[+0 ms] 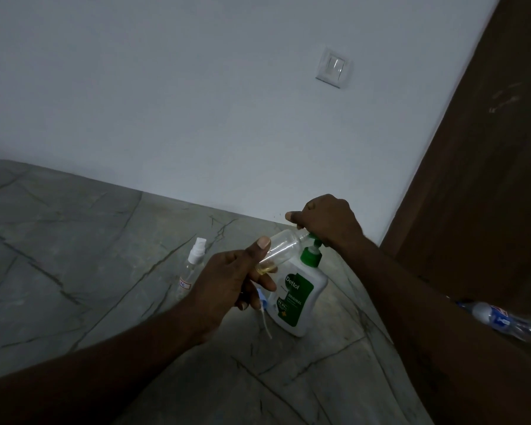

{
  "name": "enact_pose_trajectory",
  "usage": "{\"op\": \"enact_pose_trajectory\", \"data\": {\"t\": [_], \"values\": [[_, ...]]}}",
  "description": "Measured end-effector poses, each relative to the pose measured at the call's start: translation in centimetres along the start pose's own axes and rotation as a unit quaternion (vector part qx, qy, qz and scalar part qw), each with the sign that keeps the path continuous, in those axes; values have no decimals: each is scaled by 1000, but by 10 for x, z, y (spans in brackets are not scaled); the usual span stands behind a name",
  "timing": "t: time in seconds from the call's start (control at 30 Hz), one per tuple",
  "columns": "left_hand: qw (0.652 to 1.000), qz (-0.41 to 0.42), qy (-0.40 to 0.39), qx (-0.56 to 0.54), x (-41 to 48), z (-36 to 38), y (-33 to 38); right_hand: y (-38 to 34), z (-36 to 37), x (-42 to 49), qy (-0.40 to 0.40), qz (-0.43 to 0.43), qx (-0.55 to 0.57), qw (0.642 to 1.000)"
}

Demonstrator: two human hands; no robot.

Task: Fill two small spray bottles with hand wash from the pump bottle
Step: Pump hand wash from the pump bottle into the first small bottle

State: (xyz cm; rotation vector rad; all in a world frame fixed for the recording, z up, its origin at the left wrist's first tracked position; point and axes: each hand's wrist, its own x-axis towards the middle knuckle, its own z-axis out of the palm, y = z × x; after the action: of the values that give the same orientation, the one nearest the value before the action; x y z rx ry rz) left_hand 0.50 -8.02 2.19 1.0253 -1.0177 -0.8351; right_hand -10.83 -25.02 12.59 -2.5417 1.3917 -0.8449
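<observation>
One spray bottle [284,248] in left hand [227,280], right hand [328,220] atop pump bottle [301,299].

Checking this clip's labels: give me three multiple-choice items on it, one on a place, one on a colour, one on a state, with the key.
1. Where is the capped spray bottle? A) upright on the counter, left of the left hand B) on a shelf C) in a sink
2. The pump bottle's pump is: A) red B) green C) black
3. The open small bottle held by the left hand is: A) brim-full B) nearly empty C) capped
Key: 1 A, it stands on the counter; 2 B, green collar and spout; 3 B, only a thin yellowish layer at its base.
</observation>
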Motion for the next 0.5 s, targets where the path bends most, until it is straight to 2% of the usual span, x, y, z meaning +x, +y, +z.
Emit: {"op": "enact_pose_trajectory", "data": {"t": [0.33,0.5], "values": [[1000,2,10,24,2,-2,-4,1,9,-8,-25,6,26,999],[990,69,23,120,-2,3,-9,-2,0,-8,-8,-1,55,998]]}}
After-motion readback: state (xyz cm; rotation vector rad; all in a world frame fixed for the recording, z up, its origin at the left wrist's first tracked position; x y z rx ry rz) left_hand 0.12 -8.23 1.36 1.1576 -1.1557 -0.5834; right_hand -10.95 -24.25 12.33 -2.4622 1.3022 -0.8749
